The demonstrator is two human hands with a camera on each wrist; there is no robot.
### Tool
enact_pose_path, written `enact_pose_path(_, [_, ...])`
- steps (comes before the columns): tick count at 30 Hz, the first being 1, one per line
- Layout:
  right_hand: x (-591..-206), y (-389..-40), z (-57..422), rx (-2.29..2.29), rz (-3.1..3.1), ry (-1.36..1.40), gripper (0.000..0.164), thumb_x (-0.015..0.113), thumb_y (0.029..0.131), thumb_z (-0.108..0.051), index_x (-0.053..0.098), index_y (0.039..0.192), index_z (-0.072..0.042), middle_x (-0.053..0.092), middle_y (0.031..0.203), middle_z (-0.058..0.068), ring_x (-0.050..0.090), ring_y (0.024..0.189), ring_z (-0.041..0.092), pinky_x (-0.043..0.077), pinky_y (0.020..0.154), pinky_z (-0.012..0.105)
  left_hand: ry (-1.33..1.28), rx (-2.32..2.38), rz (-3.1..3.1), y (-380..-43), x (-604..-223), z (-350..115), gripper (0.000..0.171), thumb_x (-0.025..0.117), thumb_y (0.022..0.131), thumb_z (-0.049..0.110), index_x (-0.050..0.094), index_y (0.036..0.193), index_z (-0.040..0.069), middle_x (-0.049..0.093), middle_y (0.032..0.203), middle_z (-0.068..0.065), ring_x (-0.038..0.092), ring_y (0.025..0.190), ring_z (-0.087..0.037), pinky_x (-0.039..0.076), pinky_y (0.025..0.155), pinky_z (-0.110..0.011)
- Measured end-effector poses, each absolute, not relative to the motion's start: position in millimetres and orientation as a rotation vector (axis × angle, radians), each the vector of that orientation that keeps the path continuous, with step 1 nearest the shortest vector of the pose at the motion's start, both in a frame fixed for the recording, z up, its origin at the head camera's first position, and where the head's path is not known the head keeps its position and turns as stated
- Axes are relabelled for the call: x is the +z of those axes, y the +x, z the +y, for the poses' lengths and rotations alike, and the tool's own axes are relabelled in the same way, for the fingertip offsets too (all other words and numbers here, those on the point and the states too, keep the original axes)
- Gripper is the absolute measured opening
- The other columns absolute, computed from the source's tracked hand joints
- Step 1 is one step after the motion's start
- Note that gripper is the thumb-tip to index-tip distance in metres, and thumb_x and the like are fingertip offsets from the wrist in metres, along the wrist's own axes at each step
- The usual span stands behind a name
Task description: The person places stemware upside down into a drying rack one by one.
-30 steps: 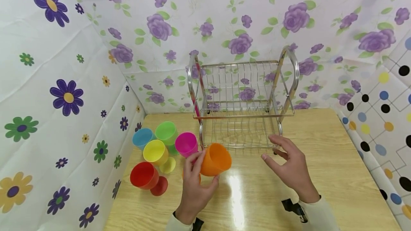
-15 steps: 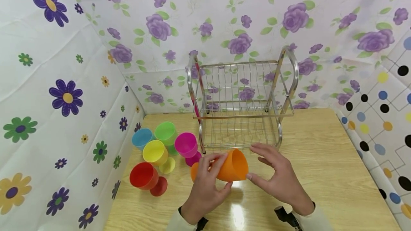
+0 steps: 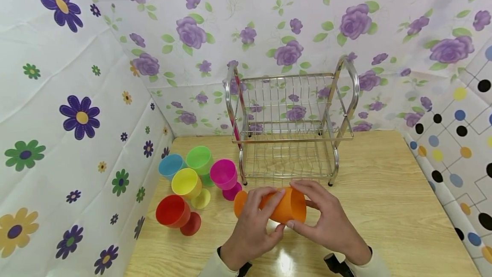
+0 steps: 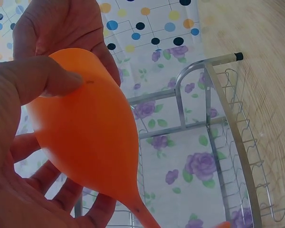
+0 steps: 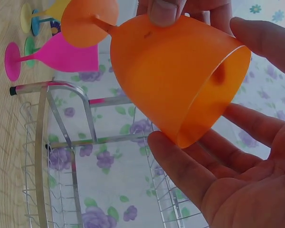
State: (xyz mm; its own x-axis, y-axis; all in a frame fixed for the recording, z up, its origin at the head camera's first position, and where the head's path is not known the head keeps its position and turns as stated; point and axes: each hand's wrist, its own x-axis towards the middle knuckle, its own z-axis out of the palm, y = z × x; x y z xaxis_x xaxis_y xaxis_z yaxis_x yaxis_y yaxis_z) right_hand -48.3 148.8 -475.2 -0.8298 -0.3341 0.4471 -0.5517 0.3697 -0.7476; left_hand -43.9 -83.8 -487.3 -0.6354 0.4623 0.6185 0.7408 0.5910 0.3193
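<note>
Five cups [image 3: 186, 183] stand left of the rack [image 3: 292, 140], the magenta cup [image 3: 224, 174] nearest its front foot. One wood table [image 3: 376, 174] carries the rack; three patterned walls [image 3: 246, 7] surround it. Before the rack, your left fingers [image 3: 250, 221] curl round one orange cup [image 3: 286, 207], tipped sideways; your right hand [image 3: 330, 223] holds its rim, fingers part-curled.

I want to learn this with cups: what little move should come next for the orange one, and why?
Perhaps the right hand should close snugly round the orange cup near its rim. The left hand holds the cup sideways by its bowl, and the right thumb and fingers are around the open end; I can't tell whether they hold firmly.
</note>
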Motion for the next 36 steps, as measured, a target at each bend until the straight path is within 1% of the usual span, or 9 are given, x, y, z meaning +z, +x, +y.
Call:
enact_pose_path(4, [-475.1, -49.5, 149.3, 1.453, -2.386, 0.783, 0.082, 0.097, 0.077, -0.019, 0.059, 0.150, -0.021, 0.060, 0.145, 0.003, 0.065, 0.128, 0.020, 0.066, 0.084, 0.031, -0.953, -0.808, -2.341, -44.2, -487.8, -84.3, 0.093, 0.095, 0.073, 0.019, 0.053, 0.155, 0.013, 0.054, 0.144, -0.011, 0.054, 0.127, -0.026, 0.057, 0.100, -0.034])
enact_pose_path(10, [-476.0, -51.7, 150.8, 1.518, -2.343, 0.736, 0.080, 0.096, 0.077, -0.013, 0.060, 0.147, -0.018, 0.060, 0.142, 0.003, 0.062, 0.129, 0.014, 0.067, 0.083, 0.036, -0.867, -0.985, -2.294, -41.8, -488.8, -81.5, 0.082, 0.091, 0.079, 0.018, 0.055, 0.152, 0.010, 0.053, 0.146, -0.013, 0.054, 0.131, -0.027, 0.059, 0.102, -0.032])
enact_pose_path(16, [-479.4, -54.0, 150.2, 1.589, -2.268, 0.690, 0.080, 0.094, 0.076, -0.002, 0.059, 0.147, -0.011, 0.060, 0.142, 0.013, 0.061, 0.129, 0.009, 0.066, 0.085, 0.036, -0.672, -1.270, -2.139, -32.9, -491.0, -75.6, 0.071, 0.088, 0.082, 0.009, 0.059, 0.146, 0.004, 0.055, 0.142, -0.018, 0.061, 0.126, -0.028, 0.058, 0.106, -0.031])
enact_pose_path(20, [-480.3, -56.4, 150.0, 1.722, -2.186, 0.646, 0.080, 0.090, 0.076, 0.007, 0.058, 0.148, -0.007, 0.059, 0.142, 0.017, 0.061, 0.130, 0.012, 0.064, 0.090, 0.032, -0.544, -1.548, -2.011, -24.0, -490.7, -71.6, 0.058, 0.082, 0.087, -0.001, 0.062, 0.141, 0.002, 0.058, 0.135, -0.017, 0.061, 0.125, -0.025, 0.057, 0.109, -0.031])
enact_pose_path(25, [-479.3, -56.6, 150.5, 1.969, -2.013, 0.626, 0.079, 0.079, 0.078, 0.023, 0.052, 0.149, 0.004, 0.053, 0.143, 0.026, 0.062, 0.132, 0.017, 0.062, 0.096, 0.032, -0.370, -2.067, -1.833, -12.9, -491.8, -66.2, 0.045, 0.070, 0.092, -0.013, 0.059, 0.136, -0.007, 0.057, 0.131, -0.024, 0.062, 0.125, -0.026, 0.059, 0.106, -0.037])
enact_pose_path(28, [-477.9, -56.0, 150.3, 2.056, -1.937, 0.643, 0.077, 0.075, 0.079, 0.026, 0.049, 0.149, 0.009, 0.051, 0.145, 0.029, 0.062, 0.133, 0.018, 0.062, 0.096, 0.033, -0.217, -2.352, -1.758, -11.2, -493.2, -63.7, 0.050, 0.068, 0.095, -0.010, 0.051, 0.142, -0.009, 0.055, 0.138, -0.024, 0.062, 0.129, -0.027, 0.058, 0.107, -0.039])
enact_pose_path(30, [-476.8, -55.7, 149.8, 2.092, -1.897, 0.669, 0.076, 0.073, 0.080, 0.027, 0.048, 0.149, 0.011, 0.050, 0.146, 0.031, 0.062, 0.133, 0.020, 0.063, 0.095, 0.034, -0.145, -2.516, -1.700, -12.8, -494.0, -62.9, 0.058, 0.067, 0.096, -0.008, 0.044, 0.149, -0.006, 0.052, 0.146, -0.021, 0.061, 0.133, -0.026, 0.057, 0.109, -0.039])
enact_pose_path(33, [-474.8, -55.5, 148.7, 2.130, -1.854, 0.697, 0.075, 0.071, 0.080, 0.028, 0.046, 0.149, 0.013, 0.050, 0.147, 0.029, 0.062, 0.133, 0.021, 0.063, 0.095, 0.035, -0.152, -2.705, -1.589, -19.5, -494.7, -62.5, 0.067, 0.065, 0.099, -0.006, 0.033, 0.157, -0.002, 0.046, 0.155, -0.019, 0.058, 0.137, -0.025, 0.055, 0.112, -0.042])
enact_pose_path(36, [-473.7, -55.2, 147.4, 2.157, -1.815, 0.724, 0.075, 0.070, 0.079, 0.030, 0.044, 0.149, 0.015, 0.050, 0.148, 0.028, 0.061, 0.134, 0.022, 0.063, 0.094, 0.036, -0.212, -2.845, -1.435, -27.8, -494.1, -61.5, 0.067, 0.062, 0.101, -0.005, 0.030, 0.159, 0.000, 0.046, 0.156, -0.017, 0.058, 0.137, -0.024, 0.054, 0.113, -0.044])
